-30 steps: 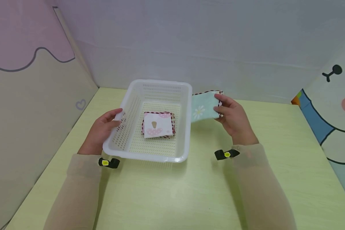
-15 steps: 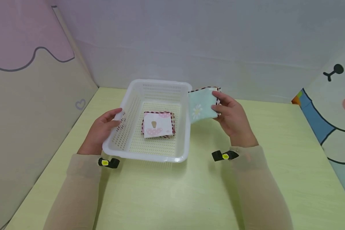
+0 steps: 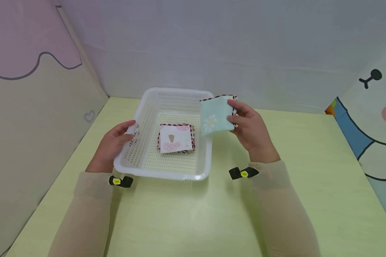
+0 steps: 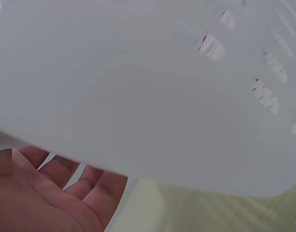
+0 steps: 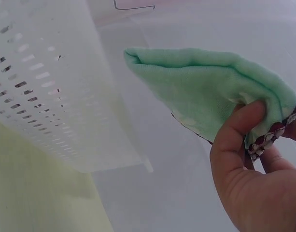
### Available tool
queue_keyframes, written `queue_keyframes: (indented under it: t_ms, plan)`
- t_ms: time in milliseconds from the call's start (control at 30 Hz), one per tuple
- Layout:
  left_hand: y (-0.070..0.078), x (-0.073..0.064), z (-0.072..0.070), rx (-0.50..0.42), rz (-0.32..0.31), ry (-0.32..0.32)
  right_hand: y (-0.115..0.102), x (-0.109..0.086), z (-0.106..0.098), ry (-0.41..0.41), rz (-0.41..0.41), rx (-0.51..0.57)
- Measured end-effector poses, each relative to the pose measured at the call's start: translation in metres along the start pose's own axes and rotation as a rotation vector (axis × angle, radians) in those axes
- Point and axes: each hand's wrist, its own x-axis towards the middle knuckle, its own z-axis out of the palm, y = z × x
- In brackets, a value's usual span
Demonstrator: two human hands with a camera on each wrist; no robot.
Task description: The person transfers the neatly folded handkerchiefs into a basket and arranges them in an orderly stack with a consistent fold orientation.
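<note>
A white plastic basket [image 3: 167, 175] with slotted walls is in the middle of the head view. My left hand [image 3: 112, 142] holds its left side at the rim; the left wrist view has that hand's palm and fingers [image 4: 97, 193] beside the white wall. Inside the basket lies a folded white cloth [image 3: 180, 142] with pink patches and dark red-and-white braided edging. My right hand [image 3: 255, 130] pinches a folded mint-green cloth [image 3: 216, 116] with a daisy print by its edged end. This cloth overlaps the basket's right rim in the head view, and its fold shows in the right wrist view.
The basket and hands are over a pale yellow-green table [image 3: 180, 217]. Behind it stands a light wall sheet [image 3: 231, 50], with cartoon-printed panels at the left and right sides. Each wrist carries a black strap [image 3: 243, 173] with a yellow tag.
My right hand has moved left and slightly up with the mint-green cloth, from beside the basket to across its right rim. The left hand and basket have stayed nearly still.
</note>
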Motion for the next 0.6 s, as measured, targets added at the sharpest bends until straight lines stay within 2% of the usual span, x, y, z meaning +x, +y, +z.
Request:
queue_keyframes:
  t_ms: [600]
  plan:
    - [-0.002,0.001,-0.001,-0.005,-0.010,0.002,0.015,0.001,0.026,-0.012,0.031,0.004]
